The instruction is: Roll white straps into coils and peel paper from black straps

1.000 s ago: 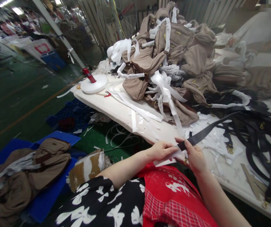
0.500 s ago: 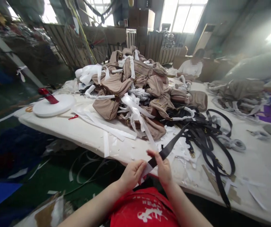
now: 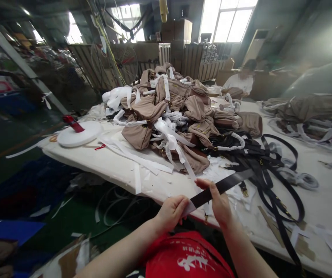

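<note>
A black bag strap (image 3: pixel 208 196) stretches from my hands at the table's front edge to the tangle of black straps on the right. My left hand (image 3: pixel 173 210) is closed around its near end, where a white wrapping strip (image 3: pixel 189 208) covers it. Farther along the strap, my right hand (image 3: pixel 219 202) grips it, with the strap passing between thumb and fingers. A loose white strip (image 3: pixel 188 166) runs down from the pile to the fingertips of my right hand. Inside my left fist the strap's tip is hidden.
Taupe bags (image 3: pixel 148 110) with white-wrapped handles are heaped mid-table. A white roll (image 3: pixel 92 131) with a red object (image 3: pixel 73 123) on it lies left, near red scissors (image 3: pixel 100 147). Black straps (image 3: pixel 273 185) lie right. A person (image 3: pixel 239 82) is across the table.
My right hand has slid away from my left along the strap, leaving a longer stretch between them. The view has shifted slightly, and my left hand keeps its grip.
</note>
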`<state>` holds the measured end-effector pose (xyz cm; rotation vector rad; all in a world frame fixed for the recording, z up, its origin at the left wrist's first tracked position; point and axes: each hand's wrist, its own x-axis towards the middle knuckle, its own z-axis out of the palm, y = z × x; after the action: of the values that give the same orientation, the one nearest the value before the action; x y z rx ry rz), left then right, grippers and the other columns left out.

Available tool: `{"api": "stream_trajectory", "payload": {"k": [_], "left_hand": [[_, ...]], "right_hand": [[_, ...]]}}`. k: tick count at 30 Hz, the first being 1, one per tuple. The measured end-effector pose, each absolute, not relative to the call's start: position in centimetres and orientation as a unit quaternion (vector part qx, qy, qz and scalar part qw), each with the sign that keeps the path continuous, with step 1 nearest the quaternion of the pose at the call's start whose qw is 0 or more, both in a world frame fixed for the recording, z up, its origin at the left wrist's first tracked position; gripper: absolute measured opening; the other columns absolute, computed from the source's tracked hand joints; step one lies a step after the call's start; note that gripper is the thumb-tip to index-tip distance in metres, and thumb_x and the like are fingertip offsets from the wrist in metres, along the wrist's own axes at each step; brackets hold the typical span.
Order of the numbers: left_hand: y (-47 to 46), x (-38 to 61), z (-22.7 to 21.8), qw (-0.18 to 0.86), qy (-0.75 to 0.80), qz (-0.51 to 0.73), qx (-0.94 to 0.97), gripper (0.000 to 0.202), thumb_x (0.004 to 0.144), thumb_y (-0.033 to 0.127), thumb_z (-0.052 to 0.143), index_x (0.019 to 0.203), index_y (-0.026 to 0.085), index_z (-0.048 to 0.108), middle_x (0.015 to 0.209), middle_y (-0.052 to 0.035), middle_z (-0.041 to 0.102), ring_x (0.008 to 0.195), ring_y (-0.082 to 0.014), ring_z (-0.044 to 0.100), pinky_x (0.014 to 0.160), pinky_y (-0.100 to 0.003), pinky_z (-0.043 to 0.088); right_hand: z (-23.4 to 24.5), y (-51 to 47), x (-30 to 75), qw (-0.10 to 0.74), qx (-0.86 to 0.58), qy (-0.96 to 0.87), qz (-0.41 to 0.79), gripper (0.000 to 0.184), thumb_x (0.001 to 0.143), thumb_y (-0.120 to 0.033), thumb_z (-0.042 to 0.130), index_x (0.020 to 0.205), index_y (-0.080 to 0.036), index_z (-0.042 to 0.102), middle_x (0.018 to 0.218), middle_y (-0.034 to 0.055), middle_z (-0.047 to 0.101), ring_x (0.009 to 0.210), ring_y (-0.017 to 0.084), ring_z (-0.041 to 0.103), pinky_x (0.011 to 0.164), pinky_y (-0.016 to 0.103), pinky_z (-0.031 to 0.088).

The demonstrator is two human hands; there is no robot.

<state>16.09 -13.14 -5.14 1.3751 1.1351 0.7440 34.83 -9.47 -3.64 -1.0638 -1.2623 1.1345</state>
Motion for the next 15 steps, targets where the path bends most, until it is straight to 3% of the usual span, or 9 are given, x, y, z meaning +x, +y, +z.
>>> {"api": "stream_trajectory", "payload": {"k": [4, 10, 15], "left_hand": [[-12.7, 16.3, -4.9, 0.53, 0.488, 0.328, 0.611, 0.058, 0.097, 0.068, 0.033, 0.077, 0.018, 0.052, 0.054, 0.0043, 0.05, 0.042, -0.008, 0.047, 0.043, -0.019, 0.033], [-13.1, 15.4, -5.2, 0.55, 0.514, 0.27, 0.6, 0.05, 0.097, 0.061, 0.04, 0.078, 0.018, 0.056, 0.055, 0.0049, 0.051, 0.043, -0.0085, 0.049, 0.042, -0.019, 0.033], [-12.9, 16.2, -5.4, 0.536, 0.507, 0.271, 0.618, 0.044, 0.097, 0.054, 0.043, 0.078, 0.017, 0.056, 0.057, 0.0035, 0.055, 0.045, -0.0092, 0.052, 0.045, -0.02, 0.036]], "right_hand": [[-5.9, -10.9, 32.5, 0.415, -0.443, -0.546, 0.577, 0.051, 0.09, -0.067, 0.058, 0.11, -0.026, 0.079, 0.118, 0.0102, 0.075, 0.114, 0.032, 0.066, 0.102, 0.048, 0.051], [-6.9, -8.0, 37.1, 0.525, -0.485, -0.421, 0.558, 0.056, 0.092, -0.069, 0.05, 0.108, -0.023, 0.078, 0.112, 0.0088, 0.076, 0.109, 0.029, 0.067, 0.109, 0.049, 0.044], [-6.9, -9.5, 35.7, 0.453, -0.479, -0.514, 0.548, 0.06, 0.095, -0.072, 0.043, 0.105, -0.025, 0.08, 0.119, 0.0085, 0.074, 0.114, 0.029, 0.064, 0.108, 0.048, 0.046]]}}
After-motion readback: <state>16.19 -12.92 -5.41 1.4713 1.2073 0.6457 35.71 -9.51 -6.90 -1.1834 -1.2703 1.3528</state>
